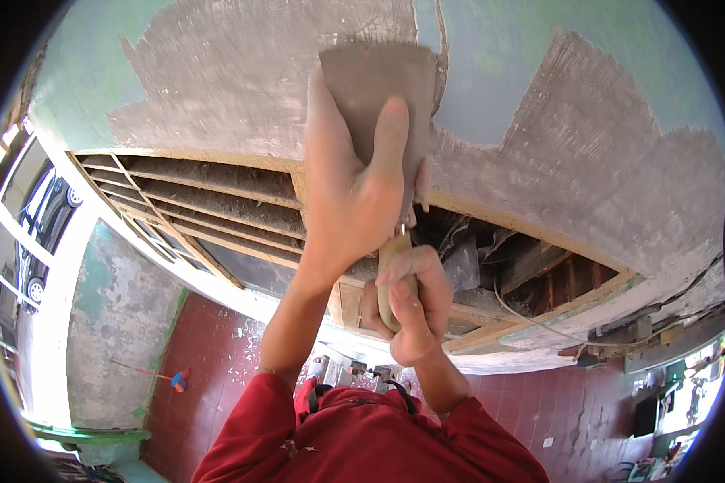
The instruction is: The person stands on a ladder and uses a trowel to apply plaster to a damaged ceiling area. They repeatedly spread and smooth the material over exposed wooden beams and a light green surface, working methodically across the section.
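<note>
scraper (374,84) with wide grey blade is directly inside the grip of both hands. right hand (413,302) is closed around its pale yellowish handle (394,262). left hand (350,189) is gripping the blade just above, with the thumb laid on the near face and some fingertips showing past the right edge. ahead of the grip, the front edge of the blade, slightly blurred, appears to meet a bare grey patch (234,72). beyond this patch there is green paint (612,56). to the left of the grip is an opening with wooden slats (209,189); to the right is a second, darker opening (540,266). well below the grip are red sleeves (254,414). farther down lies a floor of dark red tiles (209,334), and farthest to the left stands a dark car (44,197).
</note>
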A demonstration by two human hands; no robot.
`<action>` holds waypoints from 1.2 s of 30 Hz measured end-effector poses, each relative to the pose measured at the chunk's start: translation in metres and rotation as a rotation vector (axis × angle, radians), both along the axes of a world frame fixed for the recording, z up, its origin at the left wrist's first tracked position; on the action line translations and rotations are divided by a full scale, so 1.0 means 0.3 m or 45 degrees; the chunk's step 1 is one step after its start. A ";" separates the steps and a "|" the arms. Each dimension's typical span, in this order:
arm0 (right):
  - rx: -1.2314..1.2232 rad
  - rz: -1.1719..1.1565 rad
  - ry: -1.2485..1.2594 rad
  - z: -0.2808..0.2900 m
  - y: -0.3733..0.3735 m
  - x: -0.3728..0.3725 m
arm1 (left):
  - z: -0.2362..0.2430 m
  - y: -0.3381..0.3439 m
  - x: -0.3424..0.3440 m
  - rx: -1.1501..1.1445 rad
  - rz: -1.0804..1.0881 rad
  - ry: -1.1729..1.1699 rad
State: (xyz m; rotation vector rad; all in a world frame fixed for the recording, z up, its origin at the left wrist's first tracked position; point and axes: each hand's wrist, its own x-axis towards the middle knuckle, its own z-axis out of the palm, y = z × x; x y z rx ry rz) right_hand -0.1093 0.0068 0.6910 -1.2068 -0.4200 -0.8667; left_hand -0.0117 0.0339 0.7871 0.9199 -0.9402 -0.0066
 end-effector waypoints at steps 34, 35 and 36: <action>-0.041 -0.028 0.077 -0.015 0.014 0.003 | -0.054 -0.010 0.077 0.033 0.324 -0.278; -0.031 -0.042 0.078 -0.031 0.015 -0.003 | -0.060 -0.002 0.058 0.072 0.184 -0.148; -0.021 -0.053 0.084 -0.040 0.019 -0.010 | -0.064 0.014 0.022 0.112 0.042 -0.018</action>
